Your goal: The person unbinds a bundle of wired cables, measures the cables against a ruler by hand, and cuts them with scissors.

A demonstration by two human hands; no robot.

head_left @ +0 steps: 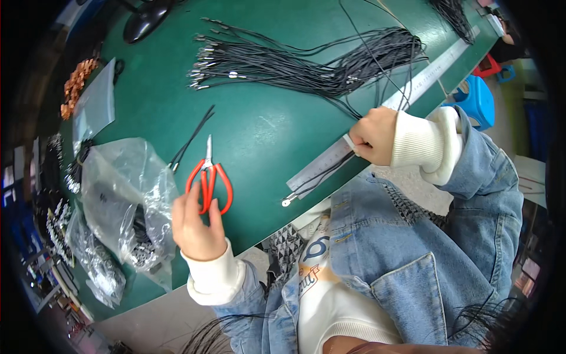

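My left hand (198, 229) reaches over the handles of red-handled snips (227, 184), thumb and fingers apart on either side of a handle. The snips lie on the green table with their blades pointing away from me. My right hand (375, 137) is closed in a fist over thin black cables (321, 175) and presses on the steel ruler (312, 165). Below the fist, the cable ends run along the ruler to a small white round piece (286, 202) near the table's front edge. The fist hides the ruler's middle and part of the cables.
A large bundle of black cables (283, 62) with metal ends lies across the far side. Two short black cable pieces (191, 138) rest beyond the snips. Plastic bags (118, 183) and copper-coloured parts (76, 85) are on the left. A blue stool (476, 101) stands beyond the table's right edge.
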